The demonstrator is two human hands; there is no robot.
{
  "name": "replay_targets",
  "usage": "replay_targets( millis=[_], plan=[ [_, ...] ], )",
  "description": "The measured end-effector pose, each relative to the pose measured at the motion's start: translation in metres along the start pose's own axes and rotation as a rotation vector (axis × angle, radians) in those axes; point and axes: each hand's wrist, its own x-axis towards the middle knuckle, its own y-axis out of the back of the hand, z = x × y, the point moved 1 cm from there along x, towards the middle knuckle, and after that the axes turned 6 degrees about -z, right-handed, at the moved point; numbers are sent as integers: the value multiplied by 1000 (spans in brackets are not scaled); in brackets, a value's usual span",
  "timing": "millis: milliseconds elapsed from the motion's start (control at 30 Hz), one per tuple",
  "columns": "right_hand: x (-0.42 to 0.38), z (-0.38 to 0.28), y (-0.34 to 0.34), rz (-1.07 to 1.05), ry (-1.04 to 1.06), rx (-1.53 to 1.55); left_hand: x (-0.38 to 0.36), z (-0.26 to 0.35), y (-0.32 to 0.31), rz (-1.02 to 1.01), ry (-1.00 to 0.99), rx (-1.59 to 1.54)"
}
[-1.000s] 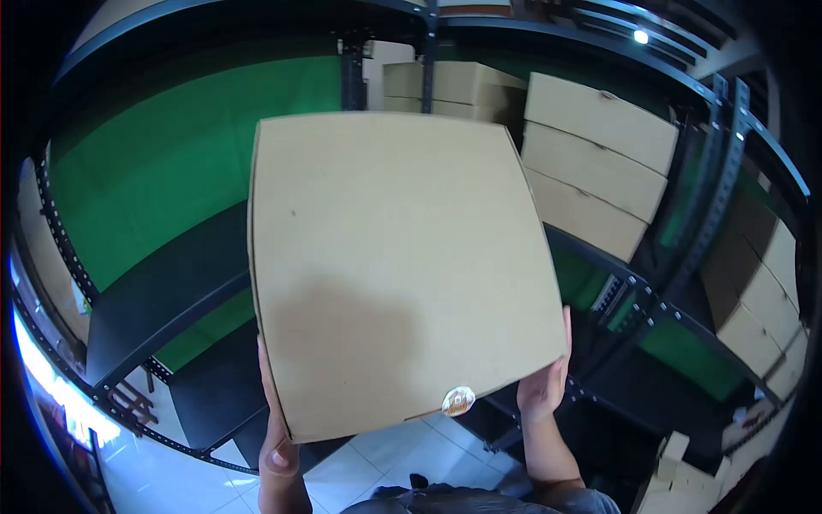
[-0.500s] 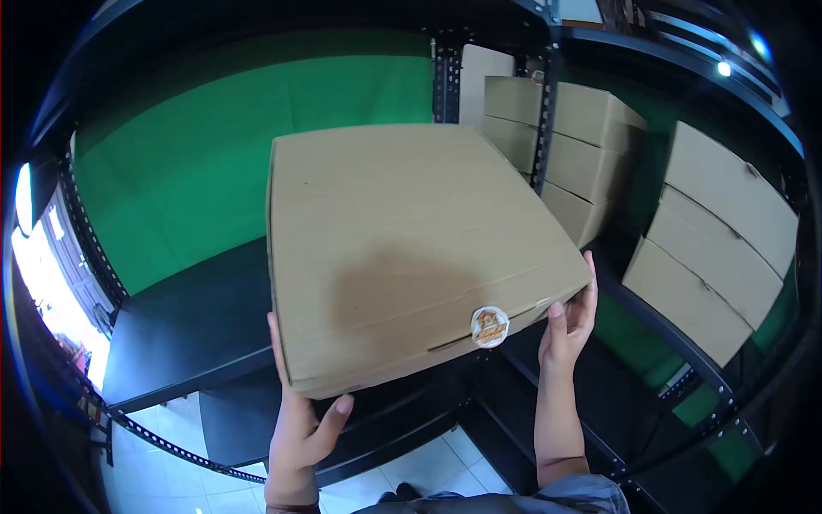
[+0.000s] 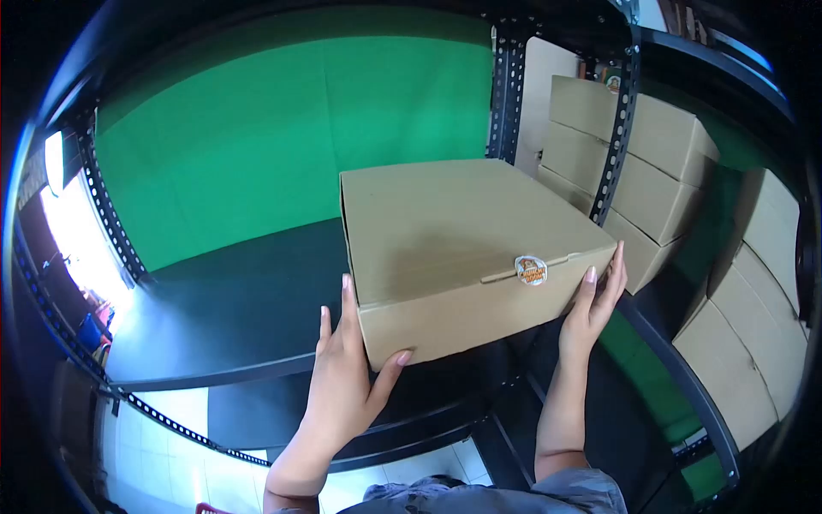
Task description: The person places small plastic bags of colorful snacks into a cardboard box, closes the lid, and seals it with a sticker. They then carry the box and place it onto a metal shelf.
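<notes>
A closed brown cardboard box [image 3: 462, 206] with a round printed sticker [image 3: 531, 271] on its front flap is between my two hands. My left hand [image 3: 347, 368] grips its front left corner, thumb at the lower front edge and fingers up along the left side. At the front right corner, my right hand [image 3: 592, 304] holds on, with the thumb on the front face and the fingers round the side. The box is over the right part of a black shelf [image 3: 231, 300]; whether its underside touches the shelf is hidden.
Stacked cardboard boxes [image 3: 659, 171] stand beyond a perforated black post [image 3: 618, 137] on the right. More boxes [image 3: 745, 325] are stacked nearer on the side shelf. A green backdrop [image 3: 282, 137] hangs behind the shelf. White floor tiles [image 3: 171, 437] show below.
The box has tilted so more of its front face shows, and it appears lower and farther right in view. The camera view has also shifted. Both hands keep hold.
</notes>
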Motion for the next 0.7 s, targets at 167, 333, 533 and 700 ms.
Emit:
replay_targets(
  millis=[167,333,533,700],
  plan=[
    [12,30,-1,8,-18,-147,17,27,-10,135,71,-53],
    [23,60,-3,-97,-23,-134,28,23,-32,229,135,202],
    [22,75,-17,3,52,-31,33,21,-40,235,231,301],
    [12,80,-31,104,-26,82,19,23,-40,179,253,318]
  ],
)
